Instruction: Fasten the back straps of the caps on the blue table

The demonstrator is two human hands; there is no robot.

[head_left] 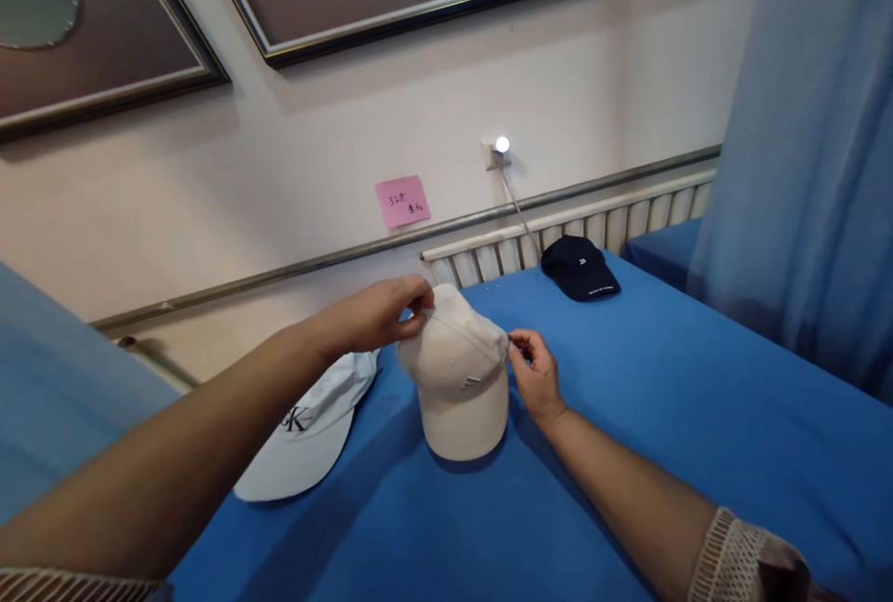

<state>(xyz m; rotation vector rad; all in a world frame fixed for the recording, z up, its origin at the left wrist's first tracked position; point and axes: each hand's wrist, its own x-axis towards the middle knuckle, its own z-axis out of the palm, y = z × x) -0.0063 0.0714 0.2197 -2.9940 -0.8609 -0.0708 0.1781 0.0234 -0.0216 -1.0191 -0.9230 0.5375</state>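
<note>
A beige baseball cap (pixel 460 383) sits on the blue bed sheet (pixel 628 416), brim toward me. My left hand (pixel 380 314) pinches the cap's crown at its far left side, fingers closed on the fabric. My right hand (pixel 536 374) pinches the cap's right edge, fingers curled. A white cap (pixel 313 434) with black letters lies just left of the beige one, partly under my left forearm.
A dark navy cap (pixel 580 269) lies farther back on the sheet near the slatted headboard (pixel 593 225). A pink note (pixel 402 201) and a lit wall socket (pixel 499 151) are on the wall. A blue curtain (pixel 809 155) hangs at right.
</note>
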